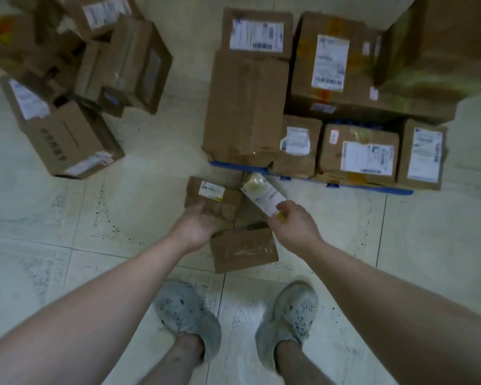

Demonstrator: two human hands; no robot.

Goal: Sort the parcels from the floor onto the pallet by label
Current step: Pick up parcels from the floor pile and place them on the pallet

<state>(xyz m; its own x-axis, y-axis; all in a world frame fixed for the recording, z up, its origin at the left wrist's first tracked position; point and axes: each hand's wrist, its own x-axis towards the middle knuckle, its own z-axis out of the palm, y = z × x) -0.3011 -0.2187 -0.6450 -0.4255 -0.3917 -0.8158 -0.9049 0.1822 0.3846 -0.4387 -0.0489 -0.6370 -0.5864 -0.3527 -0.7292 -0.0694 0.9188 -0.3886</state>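
View straight down from a person's head onto a pale tiled floor (53,218) speckled with dark spots. From 12 to 2 o'clock a blue pallet (372,188) lies on the floor, only its near edge showing under stacked cartons (245,107). These brown cardboard boxes are packed tightly side by side and in layers, most with white shipping labels facing up. At 10 to 11 o'clock, well apart from the pallet, a loose heap of cartons (75,140) sits on the floor, tilted at different angles, some labelled. At 6 o'clock are two worn grey shoes (184,312), toes pointing to 12 o'clock, with bare forearms reaching forward from either side. Just ahead of the shoes a flat parcel (243,250) lies on the tiles, taped across its top, no label showing. Just past the flat parcel, near the pallet's edge, are two smaller parcels. The left hand (196,229), palm turned up, grips the near side of a small brown parcel (213,200) with a white label on top; its fingers are curled around the parcel's edge and partly hidden. At its 3 o'clock, the right hand (295,226) pinches the near end of a slim parcel (264,194) between thumb and fingers; this parcel, pale and labelled, points toward 11 o'clock.
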